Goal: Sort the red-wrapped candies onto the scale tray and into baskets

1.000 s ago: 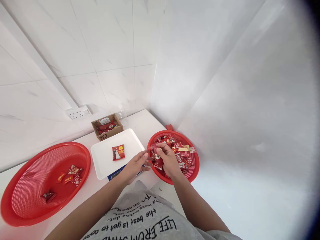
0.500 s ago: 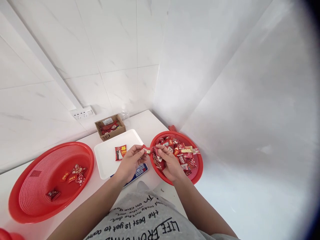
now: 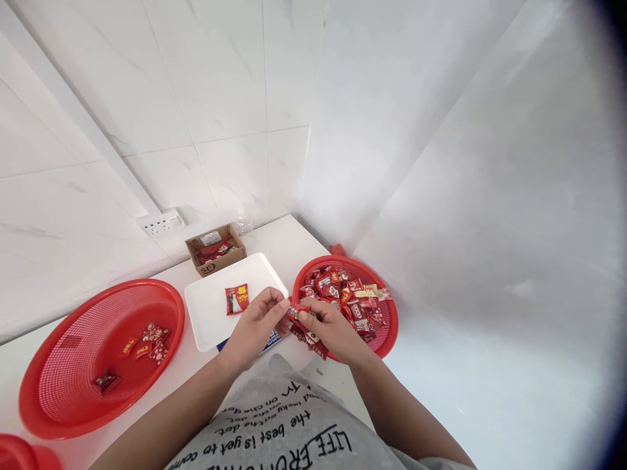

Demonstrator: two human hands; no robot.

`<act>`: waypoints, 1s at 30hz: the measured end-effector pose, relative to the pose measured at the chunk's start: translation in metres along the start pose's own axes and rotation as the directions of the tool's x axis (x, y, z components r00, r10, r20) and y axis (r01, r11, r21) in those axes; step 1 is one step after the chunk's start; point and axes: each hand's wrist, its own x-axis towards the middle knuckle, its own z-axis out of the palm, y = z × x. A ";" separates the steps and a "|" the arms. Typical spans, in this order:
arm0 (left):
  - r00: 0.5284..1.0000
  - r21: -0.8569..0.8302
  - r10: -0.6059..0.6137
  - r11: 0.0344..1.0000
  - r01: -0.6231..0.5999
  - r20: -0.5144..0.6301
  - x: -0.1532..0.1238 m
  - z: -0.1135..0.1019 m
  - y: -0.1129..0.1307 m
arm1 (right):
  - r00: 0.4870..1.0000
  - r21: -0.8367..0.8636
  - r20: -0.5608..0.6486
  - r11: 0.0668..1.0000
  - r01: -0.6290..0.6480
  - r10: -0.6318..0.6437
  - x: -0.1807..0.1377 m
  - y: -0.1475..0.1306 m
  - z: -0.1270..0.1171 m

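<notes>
My left hand [image 3: 257, 321] pinches one edge of a small red wrapped candy [image 3: 294, 311], just in front of the right basket. My right hand [image 3: 333, 328] has thumb and fingers on the candy's other side. A dark red candy packet with white lettering [image 3: 316, 346] hangs under the right hand's fingers, partly covered by them. Behind my left hand, a red and yellow packet [image 3: 237, 299] lies on the white tray of a scale [image 3: 206, 329]. Many red-wrapped candies [image 3: 355, 307] fill the red plastic basket [image 3: 392, 333] on the right.
A larger red basket [image 3: 36, 391] on the left contains several red packets [image 3: 151, 343]. An open cardboard box [image 3: 223, 261] with red packets stands against the tiled wall below a socket strip [image 3: 160, 222]. Another red container [image 3: 17, 454] shows at the lower left. A wall borders the right side.
Both hands have turned and come lower, bringing the small candy down with them. The dark red packet now dangles below the right hand, over the right basket's near left edge.
</notes>
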 end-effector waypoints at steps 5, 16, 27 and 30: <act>0.995 0.251 0.096 0.963 -0.094 0.003 -0.002 -0.006 0.005 | 0.994 -0.146 -0.027 0.984 0.102 -0.107 -0.003 -0.009 0.000; 0.988 0.074 0.155 0.985 -0.156 0.019 -0.015 -0.004 0.020 | 0.971 -0.062 0.020 0.969 0.241 -0.240 -0.003 -0.030 0.007; 0.981 0.297 0.190 0.940 -0.170 -0.041 -0.017 -0.004 0.028 | 0.976 -0.251 -0.092 0.953 0.171 -0.200 -0.001 -0.025 0.006; 0.994 0.341 0.104 0.934 -0.104 0.018 -0.019 -0.007 0.033 | 0.951 -0.352 -0.191 0.921 0.166 -0.244 -0.002 -0.029 0.001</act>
